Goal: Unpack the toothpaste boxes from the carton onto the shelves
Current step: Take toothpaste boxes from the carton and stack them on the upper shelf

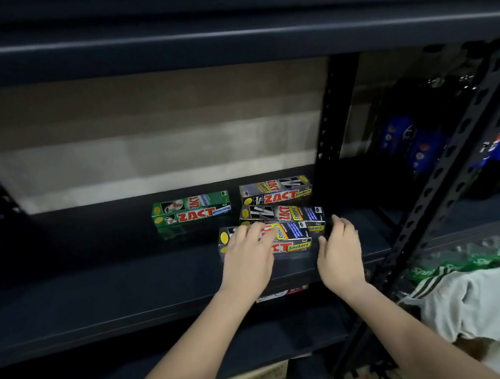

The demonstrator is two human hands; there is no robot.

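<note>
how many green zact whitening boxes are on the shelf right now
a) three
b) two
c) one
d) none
c) one: a single green Whitening box lies on the shelf, left of the three silver Smokers boxes.

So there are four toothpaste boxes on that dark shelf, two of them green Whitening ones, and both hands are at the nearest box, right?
Not quite. The head view shows only one green Whitening box; the other three are silver Smokers boxes. The rest holds: four boxes lie on the dark shelf, with the left hand resting on the nearest box and the right hand at its right end.
</note>
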